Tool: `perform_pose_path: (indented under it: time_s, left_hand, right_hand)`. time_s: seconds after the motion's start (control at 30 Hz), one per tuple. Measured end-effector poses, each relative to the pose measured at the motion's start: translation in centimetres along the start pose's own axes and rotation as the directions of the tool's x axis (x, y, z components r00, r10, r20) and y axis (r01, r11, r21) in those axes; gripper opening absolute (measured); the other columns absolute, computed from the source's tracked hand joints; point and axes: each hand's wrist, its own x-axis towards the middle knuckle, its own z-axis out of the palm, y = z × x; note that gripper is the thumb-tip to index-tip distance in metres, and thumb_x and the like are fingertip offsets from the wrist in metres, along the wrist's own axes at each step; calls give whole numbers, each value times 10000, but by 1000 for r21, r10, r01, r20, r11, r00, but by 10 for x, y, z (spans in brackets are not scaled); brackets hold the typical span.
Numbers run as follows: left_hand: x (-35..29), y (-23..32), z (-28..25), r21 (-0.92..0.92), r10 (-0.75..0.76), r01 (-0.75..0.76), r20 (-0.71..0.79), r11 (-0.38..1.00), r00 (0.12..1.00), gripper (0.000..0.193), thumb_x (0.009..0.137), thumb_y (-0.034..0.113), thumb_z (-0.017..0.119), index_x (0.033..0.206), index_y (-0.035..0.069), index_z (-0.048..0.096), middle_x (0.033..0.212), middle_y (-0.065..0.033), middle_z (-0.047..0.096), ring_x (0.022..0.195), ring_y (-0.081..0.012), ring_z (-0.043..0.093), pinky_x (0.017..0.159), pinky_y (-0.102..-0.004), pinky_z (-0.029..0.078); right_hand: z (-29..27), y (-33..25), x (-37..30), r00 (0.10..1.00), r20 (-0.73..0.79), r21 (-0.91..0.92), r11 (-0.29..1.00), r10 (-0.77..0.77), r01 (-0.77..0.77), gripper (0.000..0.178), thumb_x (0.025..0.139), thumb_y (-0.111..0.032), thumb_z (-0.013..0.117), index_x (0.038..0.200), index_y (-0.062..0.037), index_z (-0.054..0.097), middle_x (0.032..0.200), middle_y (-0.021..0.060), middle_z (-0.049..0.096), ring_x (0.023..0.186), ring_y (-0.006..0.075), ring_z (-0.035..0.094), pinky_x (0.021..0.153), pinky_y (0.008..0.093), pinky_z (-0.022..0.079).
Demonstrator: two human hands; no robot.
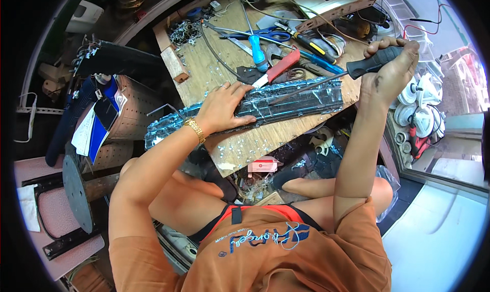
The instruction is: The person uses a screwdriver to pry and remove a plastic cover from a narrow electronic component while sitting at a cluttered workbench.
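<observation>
A long black ribbed part (301, 101) with torn silvery film lies slantwise across the wooden board. My left hand (222, 106) spans it near its middle, fingers over the far side and thumb along the near side, bearing down on it. In my right hand (390, 73), raised at the right, is a screwdriver (371, 63) with a dark handle. Its long shaft runs down to the left, and the tip reaches the part's upper face. Whether the tip is wedged in is too small to tell. A red-handled knife (279, 68) lies just beyond the part.
The wooden board (245, 146) carries silvery flakes. Beyond the part lie a blue-handled screwdriver (258, 54), blue-handled scissors (274, 35) and a pile of metal bits (185, 32). Left stands a perforated drum (138, 105); white round parts (421, 108) sit right. Below is a red-and-white box (263, 165).
</observation>
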Motion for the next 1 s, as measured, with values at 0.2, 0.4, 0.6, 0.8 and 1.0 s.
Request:
perform_pose_path:
  time_s: [0.2,0.4,0.6,0.8,1.0]
  left_hand:
    - [-3,2,1,-66,40,-33,115,997,993,838,828,677,778,1403,97,588,1276,-176,692,1110,-397,682,939,-498,560]
    - [1,4,6,-79,24,-17,84,997,996,840,796,683,802,1354,87,601,1226,-162,604,1091,-405,645,913,-506,534]
    - [8,3,4,-77,49,-44,69,996,996,801,793,650,813,1348,106,619,1245,-138,595,1055,-369,665,892,-489,551]
    - [11,-1,4,-120,31,-13,144,993,989,806,776,657,817,1329,105,621,1233,-140,604,1057,-364,646,883,-477,552]
    - [13,-2,4,-108,62,-48,131,993,989,817,790,667,801,1317,70,616,1228,-137,604,1082,-349,638,882,-467,550]
  right_hand:
    - [-24,13,15,992,117,5,999,-43,43,387,1137,-424,516,1039,-52,555,834,130,645,625,251,657,518,351,502]
    - [-46,19,19,997,78,59,998,1,-5,430,1134,-463,511,1035,-46,539,834,117,614,600,242,598,484,332,441]
    - [-56,31,8,998,-50,-15,999,44,-45,393,1136,-452,526,1077,-63,532,862,122,614,598,236,579,496,326,435]
    - [-68,31,7,1000,24,104,994,18,-20,389,1137,-452,518,1131,-66,565,892,130,613,617,218,554,487,296,412]
    - [-60,23,-9,998,-22,-6,999,-54,54,362,1124,-436,551,1144,-76,583,918,141,590,602,219,537,467,283,387]
